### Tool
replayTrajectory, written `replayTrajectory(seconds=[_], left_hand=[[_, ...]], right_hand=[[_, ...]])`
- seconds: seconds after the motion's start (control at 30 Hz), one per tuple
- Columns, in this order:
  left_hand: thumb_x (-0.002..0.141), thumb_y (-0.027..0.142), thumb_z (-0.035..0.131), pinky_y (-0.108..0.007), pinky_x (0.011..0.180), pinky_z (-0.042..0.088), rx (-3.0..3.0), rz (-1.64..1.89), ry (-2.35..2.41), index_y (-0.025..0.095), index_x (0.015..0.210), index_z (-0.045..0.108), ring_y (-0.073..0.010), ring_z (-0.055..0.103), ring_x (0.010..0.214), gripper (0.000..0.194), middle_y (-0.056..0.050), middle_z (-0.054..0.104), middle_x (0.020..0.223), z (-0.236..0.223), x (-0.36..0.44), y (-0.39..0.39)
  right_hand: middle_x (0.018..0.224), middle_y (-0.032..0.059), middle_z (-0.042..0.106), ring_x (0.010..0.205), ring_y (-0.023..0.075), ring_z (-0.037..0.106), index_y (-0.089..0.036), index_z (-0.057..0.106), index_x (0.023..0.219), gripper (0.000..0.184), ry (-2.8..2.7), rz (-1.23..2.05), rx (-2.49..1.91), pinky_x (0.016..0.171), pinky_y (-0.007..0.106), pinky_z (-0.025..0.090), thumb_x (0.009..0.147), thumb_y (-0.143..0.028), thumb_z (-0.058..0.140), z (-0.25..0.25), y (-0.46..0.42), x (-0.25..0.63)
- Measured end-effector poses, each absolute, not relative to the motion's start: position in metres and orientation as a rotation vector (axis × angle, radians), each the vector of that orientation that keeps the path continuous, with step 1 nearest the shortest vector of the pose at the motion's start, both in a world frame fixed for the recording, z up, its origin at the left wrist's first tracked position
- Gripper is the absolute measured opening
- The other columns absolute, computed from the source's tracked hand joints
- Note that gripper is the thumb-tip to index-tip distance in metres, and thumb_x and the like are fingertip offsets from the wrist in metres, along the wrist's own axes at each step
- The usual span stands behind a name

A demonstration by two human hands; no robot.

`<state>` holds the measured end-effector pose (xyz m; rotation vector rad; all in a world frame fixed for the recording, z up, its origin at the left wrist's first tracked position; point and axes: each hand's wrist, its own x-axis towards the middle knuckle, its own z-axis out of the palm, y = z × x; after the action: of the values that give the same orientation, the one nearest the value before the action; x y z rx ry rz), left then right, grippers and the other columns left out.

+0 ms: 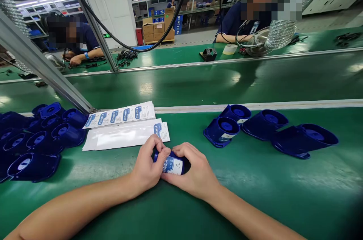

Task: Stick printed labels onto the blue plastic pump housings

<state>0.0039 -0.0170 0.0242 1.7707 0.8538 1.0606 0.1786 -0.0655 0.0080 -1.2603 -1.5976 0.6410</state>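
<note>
Between my two hands is a dark blue plastic housing (185, 165) with a blue-and-white label (173, 165) on its side. My left hand (151, 162) grips its left end, thumb pressed at the label's upper left edge. Wrapped round the right end, my right hand (195, 170) has its thumb along the lower edge. My fingers cover much of the housing. Just beyond my hands lie sheets of labels (120, 116) and white backing strips (121, 137), one with a single label left at its right end.
Many blue housings (38, 139) crowd the left of the green bench. Several more (266, 119) stand at the right, two showing labels. A metal post (48, 54) slants up at left. Beyond the rail, co-workers (85, 39) sit at another bench with cables (126, 58) and flexible ducts (280, 35).
</note>
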Motion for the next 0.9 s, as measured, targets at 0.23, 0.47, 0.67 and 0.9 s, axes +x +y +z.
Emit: replayTrajectory(seconds=[0.23, 0.47, 0.67, 0.9], left_hand=[[0.109, 0.04, 0.057, -0.035, 0.082, 0.045, 1.758, 1.1, 0.689, 0.025, 0.092, 0.042, -0.02, 0.053, 0.089, 0.027, -0.001, 0.055, 0.09, 0.012, 0.001, -0.022], [0.11, 0.06, 0.044, -0.037, 0.084, 0.045, 1.697, 1.035, 0.649, 0.023, 0.104, 0.051, -0.0223, 0.054, 0.091, 0.038, -0.005, 0.057, 0.097, 0.009, -0.002, -0.019], [0.113, 0.056, 0.037, -0.039, 0.091, 0.043, 1.694, 0.988, 0.707, 0.023, 0.114, 0.053, -0.023, 0.05, 0.096, 0.037, -0.006, 0.052, 0.104, 0.01, -0.001, -0.021], [0.114, 0.056, 0.033, -0.039, 0.091, 0.042, 1.766, 1.015, 0.661, 0.024, 0.118, 0.051, -0.0234, 0.048, 0.097, 0.037, -0.006, 0.049, 0.107, 0.01, 0.001, -0.028]], right_hand=[[0.07, 0.0, 0.062, 0.073, 0.0215, 0.066, -0.023, 0.046, 0.056, 0.061, -1.084, 1.253, -1.27, 0.068, 0.034, 0.053, 0.069, -0.056, 0.096, 0.01, -0.057, 0.184], [0.083, 0.0055, 0.077, 0.077, 0.0242, 0.072, -0.021, 0.074, 0.083, 0.04, -1.222, 1.223, -1.313, 0.07, 0.036, 0.06, 0.085, -0.06, 0.082, 0.022, -0.059, 0.194], [0.13, 0.0193, 0.079, 0.116, 0.0427, 0.077, -0.018, 0.07, 0.14, 0.06, -1.969, 0.352, -1.282, 0.089, 0.057, 0.068, 0.083, -0.027, 0.086, 0.016, -0.084, 0.187], [0.12, 0.0133, 0.085, 0.106, 0.0356, 0.083, -0.016, 0.079, 0.128, 0.047, -1.857, 0.415, -1.144, 0.097, 0.05, 0.069, 0.082, -0.023, 0.085, 0.018, -0.081, 0.184]])
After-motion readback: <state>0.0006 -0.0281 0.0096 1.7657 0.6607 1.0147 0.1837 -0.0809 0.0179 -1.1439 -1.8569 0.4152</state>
